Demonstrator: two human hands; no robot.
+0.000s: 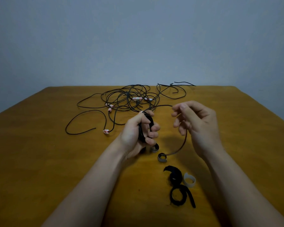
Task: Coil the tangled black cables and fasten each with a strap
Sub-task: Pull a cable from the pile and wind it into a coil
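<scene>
Curled black fabric straps (175,176), a pale grey strap loop (189,183) and a small grey curled strap (160,159) lie on the brown wooden worktop (56,161) near the forearms. Tangled thin black cables (129,99), tagged with white-and-red tape, sprawl at the far side. The left hand (133,133) grips a tight black cable coil (141,134) above the worktop. The right hand (197,123) lightly pinches the coil's free strand (185,140) in curled fingers.

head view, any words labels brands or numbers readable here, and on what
No text can be read anywhere in this view.
White tags on the tangled black cables: red marks, too small and blurred to read.
Straps, wooden table, wall: no print visible.
</scene>
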